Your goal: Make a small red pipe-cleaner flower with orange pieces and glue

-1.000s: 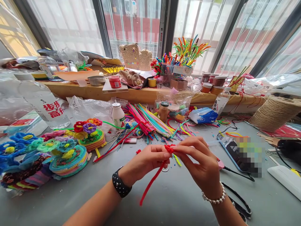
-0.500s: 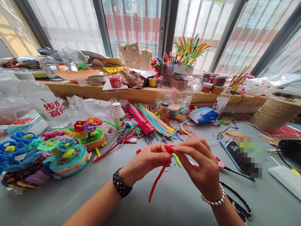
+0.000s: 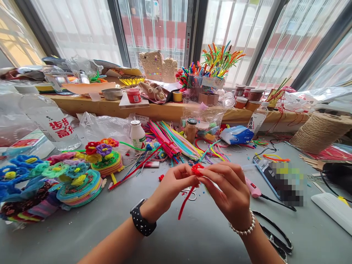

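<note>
Between both hands is a red pipe cleaner (image 3: 186, 204), its upper part bent into a small bunched shape and its tail hanging down toward the table. My left hand (image 3: 176, 185) pinches the bunch from the left with thumb and fingers. From the right, the fingertips of my right hand (image 3: 227, 187) press on the same bunch, partly hiding it. Scissor handles (image 3: 192, 194) show on the table just behind the hands. A bundle of coloured pipe cleaners (image 3: 176, 141) lies beyond them. At the left stand pipe-cleaner flowers (image 3: 78, 170) on round, coiled bases.
A pink hot glue gun (image 3: 253, 188) with a black cable and a phone (image 3: 271, 179) lie to the right. Black-framed glasses (image 3: 275, 233) rest near my right forearm. A twine spool (image 3: 320, 132), a water bottle (image 3: 52, 117) and a white bottle (image 3: 137, 135) stand farther back.
The red bunch has been folded tighter and the hanging tail looks shorter and has swung slightly right. My right hand has shifted a little left, showing more of the glue gun.
</note>
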The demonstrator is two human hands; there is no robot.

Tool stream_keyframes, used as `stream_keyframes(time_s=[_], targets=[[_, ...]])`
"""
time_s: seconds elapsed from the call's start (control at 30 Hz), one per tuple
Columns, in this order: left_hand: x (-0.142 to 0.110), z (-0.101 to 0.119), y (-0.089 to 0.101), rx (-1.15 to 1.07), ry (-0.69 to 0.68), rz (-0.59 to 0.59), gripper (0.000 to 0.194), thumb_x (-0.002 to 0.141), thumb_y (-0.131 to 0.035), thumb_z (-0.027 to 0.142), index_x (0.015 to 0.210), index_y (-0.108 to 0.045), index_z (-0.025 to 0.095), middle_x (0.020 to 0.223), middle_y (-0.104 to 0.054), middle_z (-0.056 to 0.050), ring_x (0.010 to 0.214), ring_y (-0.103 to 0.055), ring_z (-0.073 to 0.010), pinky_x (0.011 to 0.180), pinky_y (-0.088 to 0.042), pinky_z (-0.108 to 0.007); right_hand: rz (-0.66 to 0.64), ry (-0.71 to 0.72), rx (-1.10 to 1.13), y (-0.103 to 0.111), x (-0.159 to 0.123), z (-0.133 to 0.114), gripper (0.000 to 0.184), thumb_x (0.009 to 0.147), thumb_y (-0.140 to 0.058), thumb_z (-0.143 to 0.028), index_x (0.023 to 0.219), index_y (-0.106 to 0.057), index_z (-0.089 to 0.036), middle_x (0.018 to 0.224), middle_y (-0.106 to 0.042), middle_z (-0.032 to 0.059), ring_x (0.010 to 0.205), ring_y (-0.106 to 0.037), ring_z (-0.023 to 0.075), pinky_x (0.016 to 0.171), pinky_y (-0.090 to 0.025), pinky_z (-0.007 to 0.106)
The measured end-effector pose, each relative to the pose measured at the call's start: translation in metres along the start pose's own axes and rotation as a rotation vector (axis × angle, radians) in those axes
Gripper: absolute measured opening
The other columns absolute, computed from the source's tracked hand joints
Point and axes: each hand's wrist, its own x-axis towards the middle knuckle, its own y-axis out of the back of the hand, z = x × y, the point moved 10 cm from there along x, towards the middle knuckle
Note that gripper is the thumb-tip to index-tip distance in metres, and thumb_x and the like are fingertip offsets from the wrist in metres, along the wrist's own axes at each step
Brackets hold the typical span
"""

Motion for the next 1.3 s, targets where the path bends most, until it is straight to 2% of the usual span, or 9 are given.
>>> stream_keyframes(time_s=[0.3, 0.43, 0.57, 0.67, 0.8, 0.9, 1.0, 1.13, 1.3], targets=[[-0.001, 0.003, 0.000, 0.064, -0.017, 0.031, 0.021, 0.065, -0.062, 0.026, 0.058, -0.046, 0.015, 0.057, -0.049, 0.004, 0.057, -0.048, -0.0076, 0.056, -0.036, -0.020, -0.014, 0.007, 0.018, -0.002, 0.002, -0.002, 0.020, 0.069, -0.058, -0.003, 0.084, -0.061, -0.015, 0.074, -0.060, 0.0048, 0.073, -0.049, 0.0160, 0.068, -0.043, 0.030], [-0.002, 0.002, -0.004, 0.039, -0.018, 0.033, 0.023, 0.065, -0.062, 0.027, 0.058, -0.044, 0.015, 0.057, -0.049, 0.004, 0.055, -0.047, -0.0074, 0.054, -0.036, -0.020, 0.023, 0.056, -0.042, 0.000, 0.000, -0.009, 0.016, 0.070, -0.058, -0.003, 0.083, -0.059, -0.012, 0.072, -0.059, 0.0056, 0.070, -0.049, 0.0157, 0.067, -0.043, 0.030], [-0.004, 0.004, 0.000, 0.083, -0.068, 0.094, 0.021, 0.066, -0.060, 0.030, 0.061, -0.046, 0.015, 0.060, -0.051, 0.002, 0.059, -0.047, -0.0093, 0.056, -0.036, -0.021, 0.039, 0.105, -0.085, 0.001, -0.004, -0.014, 0.022, 0.069, -0.059, -0.004, 0.089, -0.058, -0.013, 0.076, -0.060, 0.0053, 0.074, -0.049, 0.0167, 0.070, -0.043, 0.030], [-0.007, 0.019, 0.010, 0.251, -0.192, 0.190, 0.016, 0.069, -0.058, 0.030, 0.066, -0.053, 0.016, 0.070, -0.051, 0.000, 0.067, -0.046, -0.0120, 0.061, -0.037, -0.023, 0.060, 0.017, 0.001, 0.004, -0.003, -0.004, 0.023, 0.070, -0.059, -0.007, 0.091, -0.056, -0.017, 0.081, -0.059, 0.0044, 0.078, -0.050, 0.0169, 0.071, -0.043, 0.031], [-0.013, 0.042, 0.019, 0.436, -0.367, 0.303, 0.012, 0.068, -0.059, 0.029, 0.064, -0.056, 0.017, 0.071, -0.047, -0.001, 0.070, -0.044, -0.0134, 0.062, -0.035, -0.023, 0.047, -0.233, 0.147, 0.000, -0.003, 0.020, 0.009, 0.076, -0.053, -0.020, 0.084, -0.054, -0.018, 0.081, -0.056, 0.0051, 0.078, -0.051, 0.0177, 0.068, -0.042, 0.033], [-0.015, 0.046, 0.018, 0.460, -0.410, 0.299, 0.010, 0.068, -0.059, 0.027, 0.065, -0.058, 0.018, 0.070, -0.045, -0.001, 0.068, -0.044, -0.0132, 0.062, -0.037, -0.023, -0.066, -0.410, 0.273, -0.016, -0.007, 0.035, 0.013, 0.081, -0.044, -0.024, 0.077, -0.054, -0.017, 0.075, -0.056, 0.0043, 0.072, -0.051, 0.0160, 0.061, -0.042, 0.029], [-0.014, 0.043, 0.013, 0.445, -0.407, 0.253, 0.009, 0.069, -0.058, 0.026, 0.068, -0.059, 0.017, 0.073, -0.047, -0.002, 0.072, -0.047, -0.0138, 0.063, -0.040, -0.023, -0.151, -0.545, 0.394, -0.031, -0.014, 0.044, 0.013, 0.081, -0.045, -0.026, 0.076, -0.053, -0.017, 0.072, -0.056, 0.0027, 0.065, -0.051, 0.0137, 0.056, -0.042, 0.026], [-0.011, 0.037, 0.006, 0.381, -0.369, 0.195, 0.010, 0.071, -0.056, 0.025, 0.075, -0.060, 0.017, 0.077, -0.049, -0.002, 0.073, -0.050, -0.0135, 0.065, -0.043, -0.024, -0.158, -0.598, 0.416, -0.036, -0.019, 0.048, 0.010, 0.079, -0.048, -0.024, 0.074, -0.053, -0.016, 0.072, -0.056, 0.0019, 0.064, -0.051, 0.0130, 0.057, -0.042, 0.026], [-0.009, 0.028, -0.001, 0.349, -0.275, 0.134, 0.021, 0.073, -0.054, 0.025, 0.092, -0.054, 0.016, 0.090, -0.055, -0.006, 0.083, -0.054, -0.0164, 0.076, -0.044, -0.028, -0.063, -0.525, 0.215, -0.023, -0.017, 0.048, 0.009, 0.079, -0.048, -0.020, 0.074, -0.053, -0.016, 0.069, -0.054, 0.0020, 0.063, -0.049, 0.0138, 0.057, -0.040, 0.027]])
